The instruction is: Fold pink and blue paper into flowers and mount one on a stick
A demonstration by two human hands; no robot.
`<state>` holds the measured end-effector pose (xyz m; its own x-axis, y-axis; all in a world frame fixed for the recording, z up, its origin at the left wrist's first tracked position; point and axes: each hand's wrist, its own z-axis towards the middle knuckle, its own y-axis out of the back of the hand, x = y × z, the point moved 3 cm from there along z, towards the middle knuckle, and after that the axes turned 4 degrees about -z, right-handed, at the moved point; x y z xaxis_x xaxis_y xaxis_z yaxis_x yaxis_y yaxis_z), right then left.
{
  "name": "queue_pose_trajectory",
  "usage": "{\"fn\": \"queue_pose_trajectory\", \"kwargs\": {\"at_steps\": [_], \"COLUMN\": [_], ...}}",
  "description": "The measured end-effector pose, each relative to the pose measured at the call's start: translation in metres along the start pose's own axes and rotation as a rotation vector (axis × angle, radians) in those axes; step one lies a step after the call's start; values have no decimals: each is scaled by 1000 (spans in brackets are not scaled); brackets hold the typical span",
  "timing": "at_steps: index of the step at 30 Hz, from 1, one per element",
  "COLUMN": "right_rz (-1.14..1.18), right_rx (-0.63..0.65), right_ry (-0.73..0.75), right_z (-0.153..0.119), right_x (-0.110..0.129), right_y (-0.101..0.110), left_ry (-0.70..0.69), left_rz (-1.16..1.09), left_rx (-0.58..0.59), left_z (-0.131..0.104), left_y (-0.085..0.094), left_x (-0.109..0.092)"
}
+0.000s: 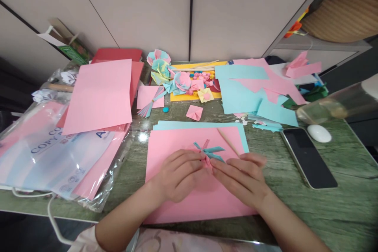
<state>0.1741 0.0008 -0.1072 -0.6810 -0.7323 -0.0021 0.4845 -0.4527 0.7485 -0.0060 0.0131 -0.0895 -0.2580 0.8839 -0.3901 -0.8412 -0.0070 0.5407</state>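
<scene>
A small folded-paper piece of pink and blue strips [213,151] spreads out like a star over the pink paper sheet [177,141]. My left hand [184,173] is closed on its near left side, fingers curled and bunched together. From the right, my right hand [243,179] pinches the near edge with its fingertips; both thumbs are mostly hidden. A thin wooden stick [228,141] lies on the sheet just beyond my right hand. Blue paper [245,138] shows from beneath the pink sheet.
Folded paper flowers [181,82], a fanned strip bundle [152,102] and a pink folded square [194,112] lie farther back. Blue sheets [236,94] are at back right, a phone [308,157] and white oval object [319,133] at right, a copy-paper bag [56,153] at left.
</scene>
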Motion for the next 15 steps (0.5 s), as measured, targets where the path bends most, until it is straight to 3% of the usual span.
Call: {"fn": "queue_pose_trajectory", "kwargs": {"at_steps": [3,9,13,15], "right_rz": [14,31,120,178], "right_rx": [-128,-136,-208,-222], "right_ry": [37,39,-93,-175], "right_z": [17,27,21,20], "right_x": [0,1,-3,-7], "right_y": [14,16,6,2], "left_ry": [11,54,250,381], "left_rz": [0,33,-102,-231], "left_rx": [-11,4,-56,-9], "left_z": [-1,0,6,9], "left_y": [0,-4,-1,1], "left_x": [1,2,2,3]}}
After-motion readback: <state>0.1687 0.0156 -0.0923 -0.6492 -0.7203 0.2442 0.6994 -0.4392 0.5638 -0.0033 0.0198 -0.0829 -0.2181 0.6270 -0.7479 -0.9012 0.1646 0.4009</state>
